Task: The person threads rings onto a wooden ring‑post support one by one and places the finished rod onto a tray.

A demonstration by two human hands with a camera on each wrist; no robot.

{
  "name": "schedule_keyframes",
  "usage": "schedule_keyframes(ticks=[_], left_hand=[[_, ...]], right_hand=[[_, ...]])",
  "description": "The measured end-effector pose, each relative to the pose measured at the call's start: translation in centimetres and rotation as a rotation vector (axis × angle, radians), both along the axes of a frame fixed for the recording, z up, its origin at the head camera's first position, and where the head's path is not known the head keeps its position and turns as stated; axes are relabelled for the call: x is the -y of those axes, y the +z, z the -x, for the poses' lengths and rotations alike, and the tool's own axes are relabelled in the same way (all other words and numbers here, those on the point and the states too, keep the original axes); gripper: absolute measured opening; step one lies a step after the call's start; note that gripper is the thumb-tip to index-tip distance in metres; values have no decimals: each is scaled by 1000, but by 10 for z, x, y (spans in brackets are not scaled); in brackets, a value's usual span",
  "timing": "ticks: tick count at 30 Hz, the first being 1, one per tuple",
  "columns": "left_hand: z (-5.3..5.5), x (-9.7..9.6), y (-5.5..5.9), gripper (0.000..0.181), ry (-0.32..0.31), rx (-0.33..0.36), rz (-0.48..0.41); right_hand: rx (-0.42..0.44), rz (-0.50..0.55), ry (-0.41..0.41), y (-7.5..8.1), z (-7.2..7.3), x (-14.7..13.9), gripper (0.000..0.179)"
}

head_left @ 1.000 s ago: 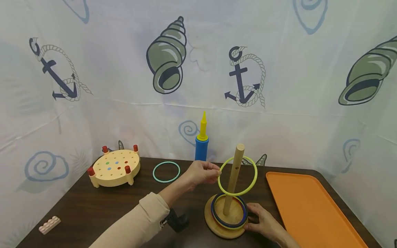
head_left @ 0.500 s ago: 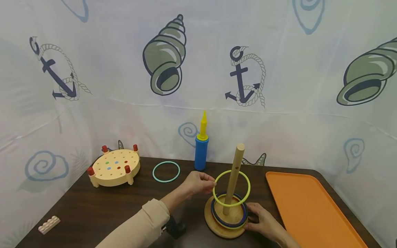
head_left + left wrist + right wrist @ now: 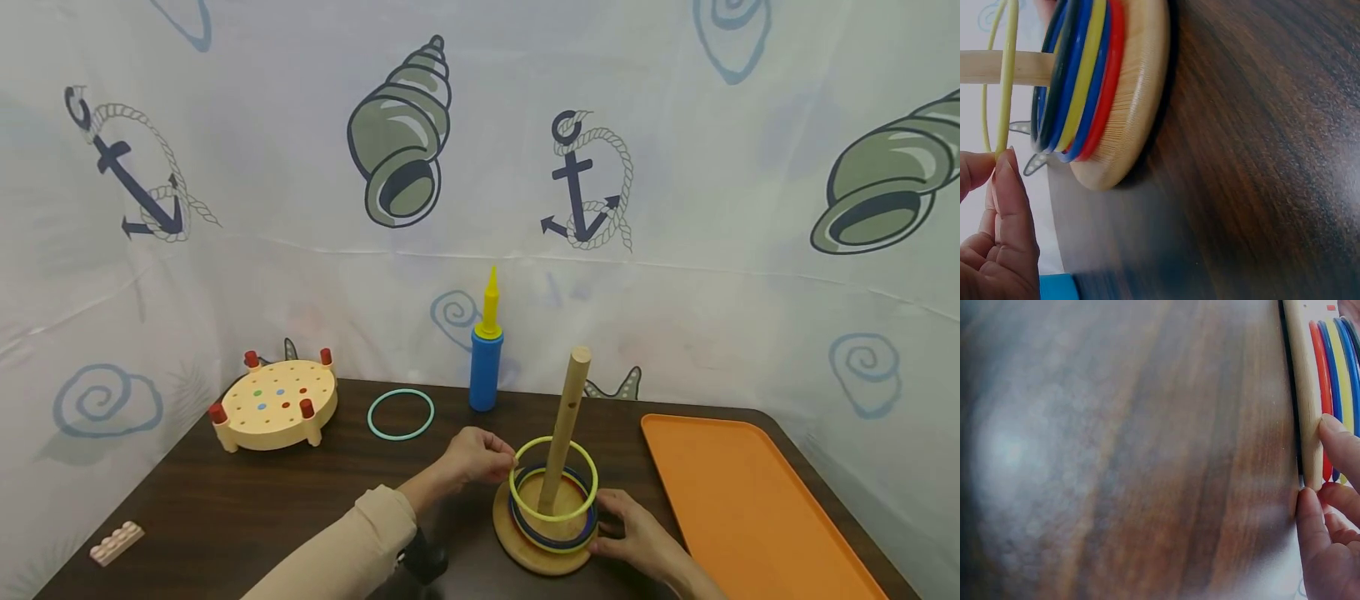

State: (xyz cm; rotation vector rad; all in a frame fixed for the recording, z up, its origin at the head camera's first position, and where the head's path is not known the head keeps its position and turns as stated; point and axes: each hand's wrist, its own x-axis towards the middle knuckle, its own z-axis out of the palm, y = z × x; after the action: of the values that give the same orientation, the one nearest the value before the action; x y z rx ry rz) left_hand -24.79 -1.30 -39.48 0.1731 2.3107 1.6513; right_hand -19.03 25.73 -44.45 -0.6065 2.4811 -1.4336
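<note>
My left hand (image 3: 478, 457) pinches a thin yellow ring (image 3: 1007, 81) between thumb and finger at its left side. The ring encircles an upright wooden peg (image 3: 567, 408) and hangs slightly tilted above the stacked rings. In the left wrist view the stack shows a red ring (image 3: 1110, 81) lowest, then blue, yellow, blue and dark ones. They lie around the peg on a round wooden base (image 3: 547, 567). At the base's right edge my right hand (image 3: 637, 537) grips the rim, thumb at the edge and a fingertip near the red ring in the right wrist view.
A teal ring (image 3: 401, 437) lies at the back, beside a blue and yellow hand pump (image 3: 485, 371). A round pegged board (image 3: 281, 404) is back left, a pale pink block (image 3: 116, 543) front left. An orange tray (image 3: 750, 500) lies right of the base.
The left hand has lowered the yellow ring down along the peg, closer to the stack, and shifted slightly left. The right hand has stayed at the base.
</note>
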Motion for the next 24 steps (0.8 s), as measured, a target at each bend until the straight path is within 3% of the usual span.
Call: schedule_keyframes(ticks=[14,24], left_hand=[[0,-7,-5,4,-4,-19,121],[0,-9,-4,5,-14,-15,119]], right_hand=[[-25,9,20,0,1,-1,63],[-16,10,16,1,2,-1,65]])
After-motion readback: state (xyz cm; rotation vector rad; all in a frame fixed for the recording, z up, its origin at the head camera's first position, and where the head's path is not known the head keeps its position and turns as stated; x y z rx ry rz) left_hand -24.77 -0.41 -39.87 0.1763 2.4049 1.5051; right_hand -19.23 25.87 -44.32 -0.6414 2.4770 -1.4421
